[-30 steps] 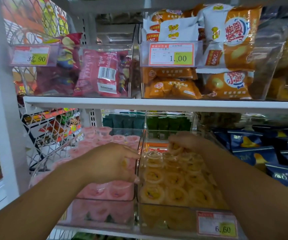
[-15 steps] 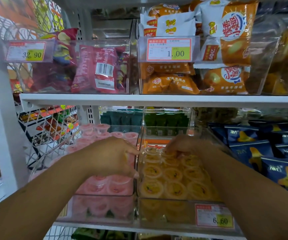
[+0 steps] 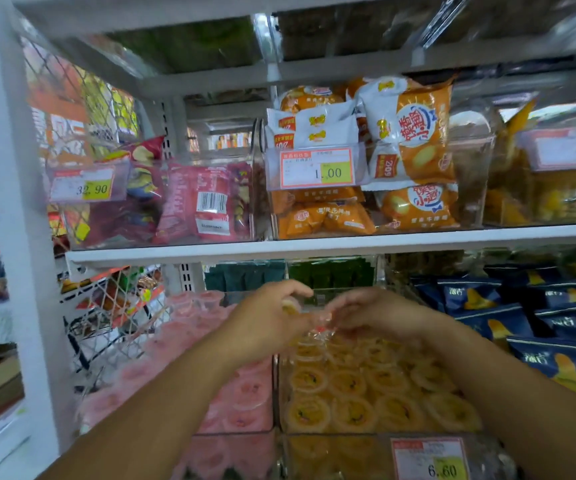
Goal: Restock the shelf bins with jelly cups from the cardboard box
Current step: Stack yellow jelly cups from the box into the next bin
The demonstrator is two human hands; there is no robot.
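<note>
Our left hand (image 3: 265, 322) curls its fingers round one yellow jelly cup (image 3: 290, 305), held above the clear bin (image 3: 335, 437) of orange jelly cups (image 3: 352, 386) at 5 o'clock. Our right hand (image 3: 374, 315) meets it from 3 o'clock, fingers bent (gripping anything? we cannot tell). Pink jelly cups (image 3: 245, 393) sit at 7 o'clock.

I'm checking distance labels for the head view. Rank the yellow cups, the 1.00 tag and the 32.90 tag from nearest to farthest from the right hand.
1. The yellow cups: in the bin directly under the right hand.
2. The 1.00 tag: on the shelf above, slightly left.
3. The 32.90 tag: on the shelf above, far left.
</note>
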